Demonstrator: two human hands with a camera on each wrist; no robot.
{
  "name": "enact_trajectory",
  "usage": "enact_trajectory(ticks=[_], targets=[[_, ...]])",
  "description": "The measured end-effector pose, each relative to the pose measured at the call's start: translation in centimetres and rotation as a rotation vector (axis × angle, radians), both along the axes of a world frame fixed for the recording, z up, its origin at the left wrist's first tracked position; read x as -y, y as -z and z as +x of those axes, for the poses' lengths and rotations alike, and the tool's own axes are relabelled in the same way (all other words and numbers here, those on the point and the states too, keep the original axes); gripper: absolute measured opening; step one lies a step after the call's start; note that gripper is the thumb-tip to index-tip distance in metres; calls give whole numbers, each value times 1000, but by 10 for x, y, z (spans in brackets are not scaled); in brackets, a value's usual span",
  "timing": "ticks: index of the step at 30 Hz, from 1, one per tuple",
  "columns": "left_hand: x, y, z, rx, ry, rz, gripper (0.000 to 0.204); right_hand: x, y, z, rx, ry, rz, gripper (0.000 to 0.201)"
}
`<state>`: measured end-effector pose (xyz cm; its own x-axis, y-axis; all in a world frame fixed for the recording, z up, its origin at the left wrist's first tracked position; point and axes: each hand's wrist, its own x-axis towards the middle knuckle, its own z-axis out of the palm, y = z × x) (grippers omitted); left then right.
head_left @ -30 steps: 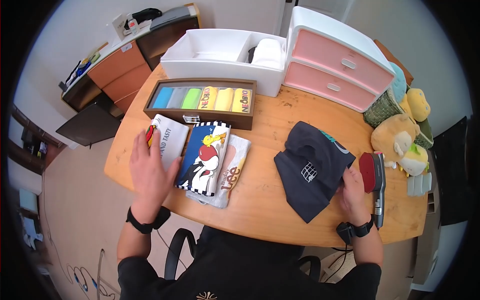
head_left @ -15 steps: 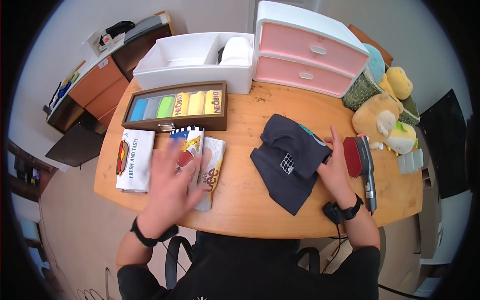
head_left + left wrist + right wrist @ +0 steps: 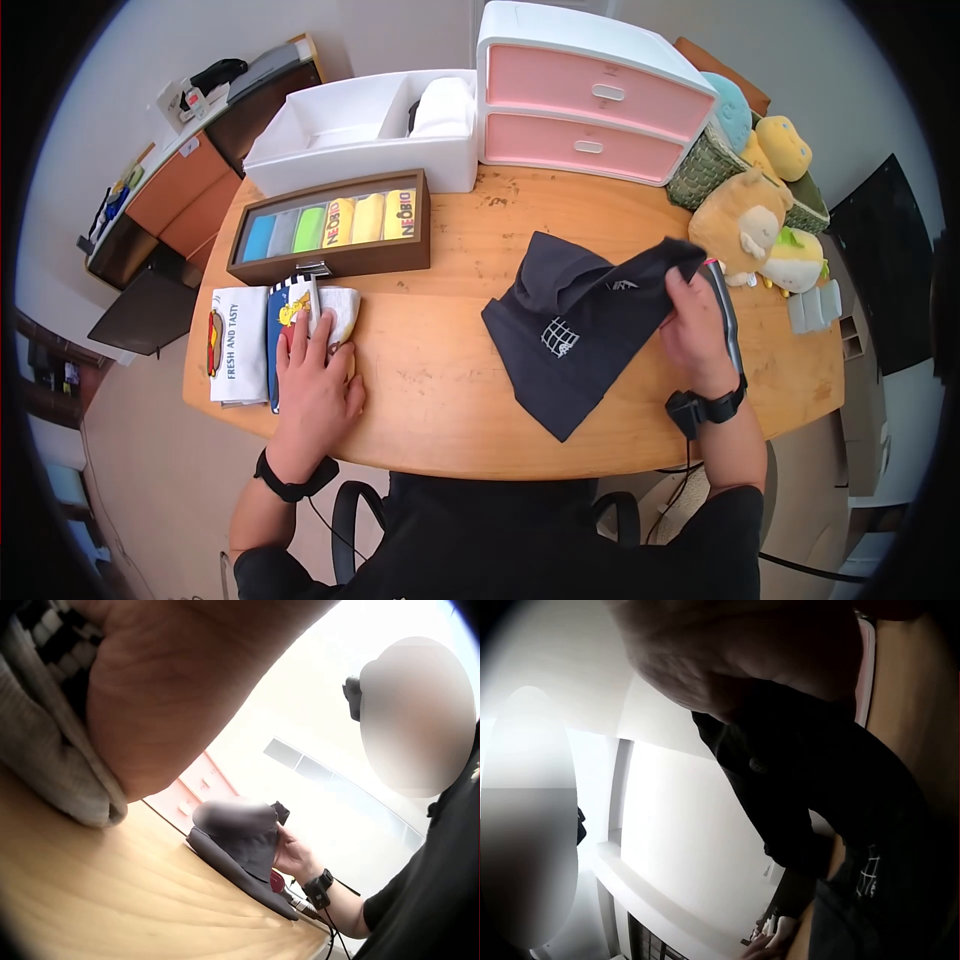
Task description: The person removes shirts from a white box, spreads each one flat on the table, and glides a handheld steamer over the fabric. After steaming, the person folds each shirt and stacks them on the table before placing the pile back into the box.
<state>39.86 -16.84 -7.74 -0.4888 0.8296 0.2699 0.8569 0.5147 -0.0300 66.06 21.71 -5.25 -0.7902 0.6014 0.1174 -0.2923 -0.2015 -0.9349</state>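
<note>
My left hand [image 3: 315, 390] rests with extended fingers on a navy cartoon-print folded cloth [image 3: 274, 350] and a light grey folded cloth [image 3: 343, 312], hiding much of both. Left of them lies a white folded cloth [image 3: 240, 345] lettered "FRESH AND TASTY". On the right, my right hand [image 3: 697, 330] pinches the upper right corner of a dark grey garment [image 3: 575, 375] with a white net print and holds that corner raised. The rest of the garment [image 3: 240, 851] spreads over the table. In the right wrist view the garment [image 3: 795, 750] hangs dark beneath the hand.
Behind the cloths stands a brown box [image 3: 345, 262] with rolled coloured items under a clear lid. A white divided bin [image 3: 370, 168] and a drawer unit with pink fronts [image 3: 590, 100] line the back. Plush toys [image 3: 740, 225] and a grey handheld appliance [image 3: 727, 318] are at the right.
My left hand has moved from the white cloth onto the navy and grey ones, which now lie closer to it. My right hand has lifted the garment's corner. The head view has shifted.
</note>
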Motion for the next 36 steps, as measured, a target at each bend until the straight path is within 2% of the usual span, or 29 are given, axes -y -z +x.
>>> enact_trajectory(ticks=[2,4,5,8,9,10,12,14,15,18,19,22,23,26,28,30,32,33,34,36], targets=[[-3,-2,1,8,8,2,46,3,-20,-9,2,34,-114,28],[-10,-7,9,46,7,4,48,-10,-43,-12,-72,-164,-130,30],[-15,-10,13,75,109,-2,48,-16,-55,-17,-116,-264,-137,31],[-21,-25,19,6,71,-15,54,-18,-88,-36,103,-398,-29,33],[-20,-23,13,-21,9,15,56,-9,-93,-47,213,-358,56,35],[-17,-18,4,-46,-54,46,58,-10,-101,-51,337,-491,123,35],[-8,-8,-8,-31,-157,97,62,-7,-101,-65,476,-549,313,33],[2,-5,-14,44,-241,142,65,-11,-87,-79,554,-396,650,31],[6,-8,-13,7,-255,115,63,-10,-79,-85,586,-314,815,30],[9,-13,-20,170,-357,176,60,0,-69,-89,607,-185,1197,31],[11,-7,-28,80,-317,229,46,2,-63,-90,603,-219,1128,34],[20,8,-48,155,-321,214,30,21,-42,-89,475,96,1385,38],[20,7,-52,201,-310,258,28,28,-47,-89,527,56,1357,42],[21,-10,-54,360,-311,371,28,46,-46,-90,380,136,1617,46],[20,-41,-46,491,-348,422,30,56,-39,-92,340,25,1600,41],[20,-59,-36,573,-237,708,28,67,-37,-95,334,-100,1568,38],[15,-75,-27,771,-115,1028,25,78,-31,-103,330,-181,1542,30],[13,-82,-27,676,-86,985,25,84,-28,-108,359,-240,1511,28],[4,-79,-32,600,-144,926,27,92,-24,-113,387,-298,1480,27],[1,-65,-40,663,-128,873,25,112,-21,-125,447,-400,1468,31]])
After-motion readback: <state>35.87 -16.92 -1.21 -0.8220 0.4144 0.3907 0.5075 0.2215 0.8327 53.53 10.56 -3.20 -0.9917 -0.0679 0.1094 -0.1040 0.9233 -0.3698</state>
